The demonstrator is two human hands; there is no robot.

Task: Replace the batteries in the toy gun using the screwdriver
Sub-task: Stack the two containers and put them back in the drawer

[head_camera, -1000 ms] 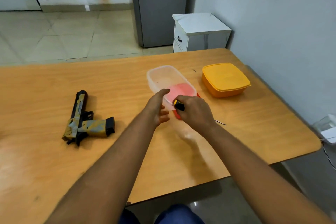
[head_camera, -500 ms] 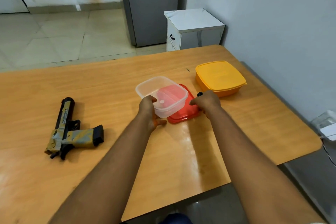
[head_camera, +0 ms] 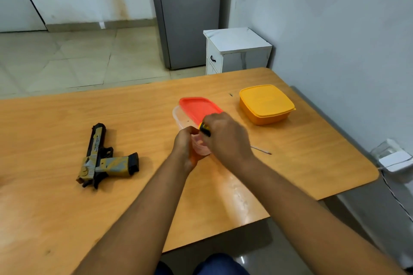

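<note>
- A wooden table (head_camera: 55, 219) fills the near scene, its rounded right edge ending just short of the wall; the widest bare room lies along the near side and around the toy gun (head_camera: 105, 158), which rests flat at the left, well apart from both hands
- A closed yellow box (head_camera: 266, 104) sits at the far right, near the table's right edge, so little room is left for swinging anything outward there
- A clear container (head_camera: 178, 116) is seen at the centre with a red lid (head_camera: 197, 108) tilted over its far part; whether the lid is seated cannot be told
- The right hand (head_camera: 225, 138) is curled around the screwdriver (head_camera: 205, 129) handle, its thin shaft sticking out to the right, low over the table
- The left hand (head_camera: 185, 147) is wrapped around the container's near end, steadying it
- The step is judged to be tidying the container; it is best held firmly while the lid is pressed down, with the shaft kept off the yellow box
</note>
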